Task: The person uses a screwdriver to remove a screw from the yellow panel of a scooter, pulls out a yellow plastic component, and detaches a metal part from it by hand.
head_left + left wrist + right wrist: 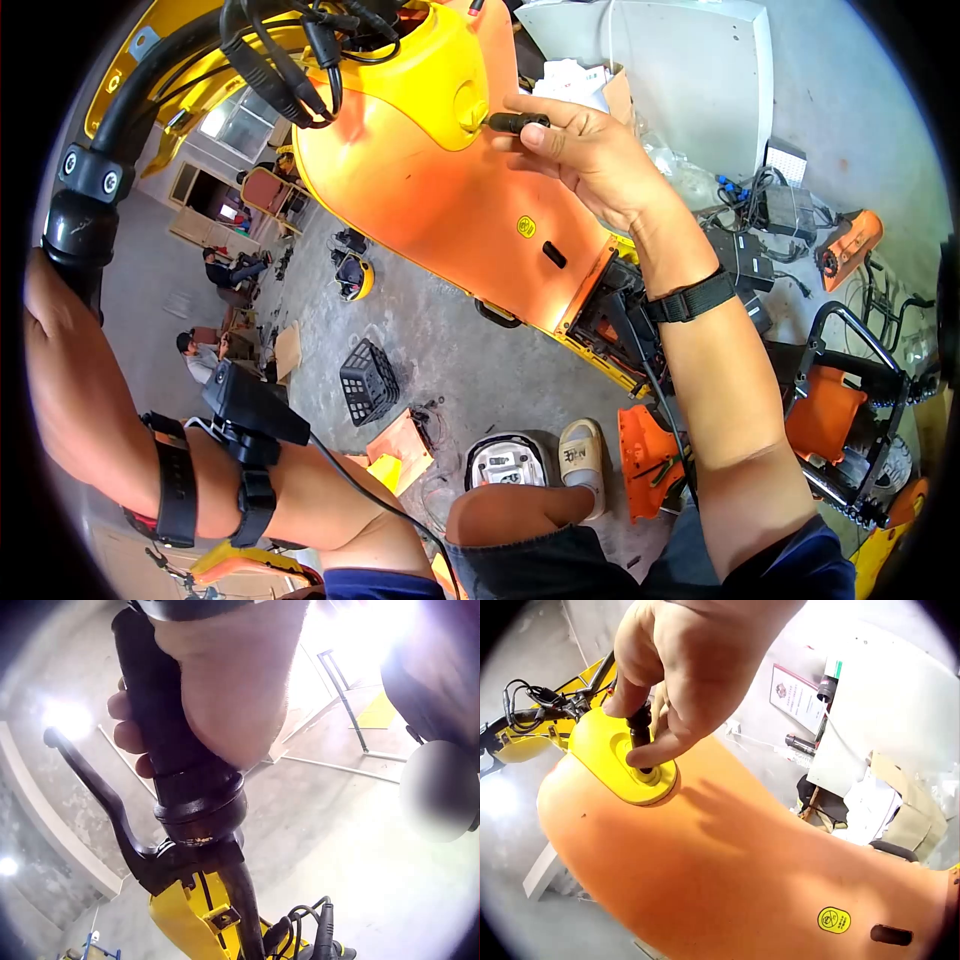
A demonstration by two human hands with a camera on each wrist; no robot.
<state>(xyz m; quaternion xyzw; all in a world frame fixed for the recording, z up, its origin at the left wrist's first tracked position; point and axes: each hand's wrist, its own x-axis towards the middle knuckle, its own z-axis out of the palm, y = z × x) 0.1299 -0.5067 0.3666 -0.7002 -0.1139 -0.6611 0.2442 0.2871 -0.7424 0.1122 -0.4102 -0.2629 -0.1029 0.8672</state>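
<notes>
In the left wrist view my left hand (pixel 232 690) grips a black handlebar grip (pixel 154 705), fingers curled round its far side. A brake lever (pixel 97 787) stands out beside that grip. My right hand (pixel 600 160) pinches a short black cylindrical piece (pixel 515 122) between thumb and fingers. One end of this piece points at the round recess (pixel 470 105) in the yellow cover (pixel 425 75). Seen from the right wrist, the black cylindrical piece (pixel 640 731) stands over that recess, its lower end right at the ring. The cover sits on a large orange body panel (pixel 430 210).
Black cables with connectors (pixel 290 85) hang by the handlebar. On the floor lie a black basket (pixel 368 380), a yellow helmet-like object (pixel 354 277) and orange parts (pixel 648 460). Black boxes with cables (pixel 740 260) stand at right. Two people sit in the background.
</notes>
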